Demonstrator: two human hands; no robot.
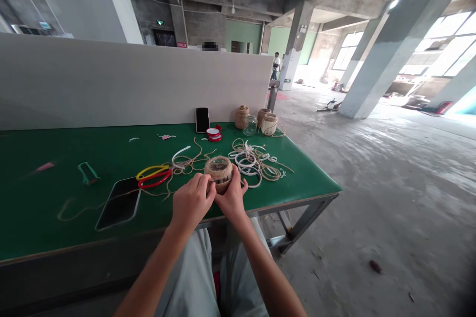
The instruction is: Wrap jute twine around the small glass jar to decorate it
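A: Where does the twine-wrapped jar [218, 166] sit?
B: Between a person's two bare hands, at the near edge of a green surface [308, 178]. Brown twine circles its upper part, and a darker band shows below.

A: And the fingers?
B: Those of the right hand [233, 193] grasp the jar around its right side. The left hand [193, 196] has its fingers bent against the jar's left side; whether they pinch a strand there cannot be told.

A: What lies left of the jar?
B: Scissors [169, 173] with one yellow and one red handle, loose twine around them. Farther left, a large phone [119, 205] lies flat, a strand running across it, and beyond that sits a green plastic piece [88, 173].

A: To the jar's right?
B: A tangle of brown twine and white cord [273, 174], loops spread just beside the right hand.

A: Beyond the jar?
B: Red-rimmed tape rolls [213, 133], near a smaller phone [202, 120] propped upright against a pale panel [148, 84]. Behind the jar and to its right stand a clear glass jar [249, 126], a fully twine-covered jar [241, 119] and a whitish jar [269, 125] with twine at its neck.
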